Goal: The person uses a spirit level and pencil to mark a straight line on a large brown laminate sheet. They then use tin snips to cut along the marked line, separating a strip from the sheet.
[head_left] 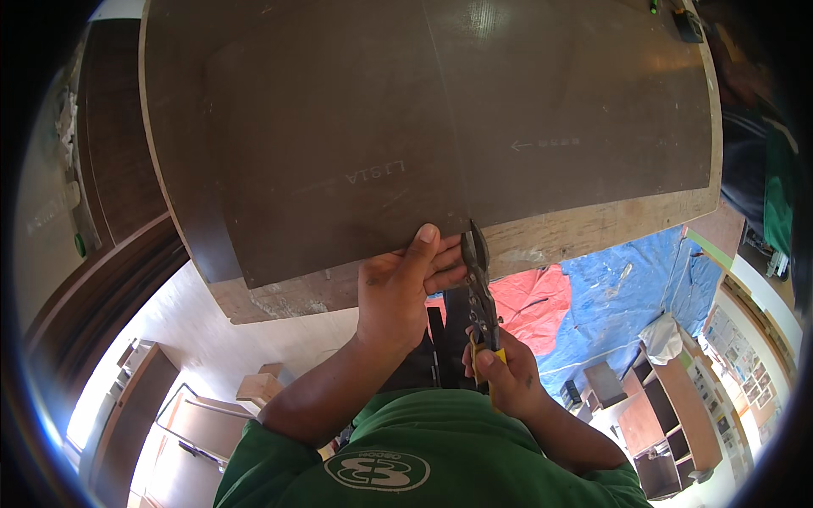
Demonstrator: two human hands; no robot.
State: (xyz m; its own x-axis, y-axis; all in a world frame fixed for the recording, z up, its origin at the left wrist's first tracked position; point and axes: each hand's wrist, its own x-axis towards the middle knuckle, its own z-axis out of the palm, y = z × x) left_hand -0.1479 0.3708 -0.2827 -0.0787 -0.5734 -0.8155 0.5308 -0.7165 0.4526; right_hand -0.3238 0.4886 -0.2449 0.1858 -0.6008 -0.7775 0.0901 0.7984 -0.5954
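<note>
A thin dark brown sheet lies on the wooden worktable, with a faint straight line running down it to its near edge. My left hand pinches that near edge, thumb on top and fingers below it. Just right of those fingers, metal snips with yellow handles point away from me. Their dark jaws are at the sheet's edge, where the line meets it; whether they have cut into it I cannot tell. My right hand is wrapped round the snips' handles, low in front of my green shirt.
The worktable's bare wooden edge shows along the near side. A tape measure sits at the far right corner. Blue tarp and red sheeting lie beyond the edge. Another person's green sleeve is at right. Open shelving stands lower right.
</note>
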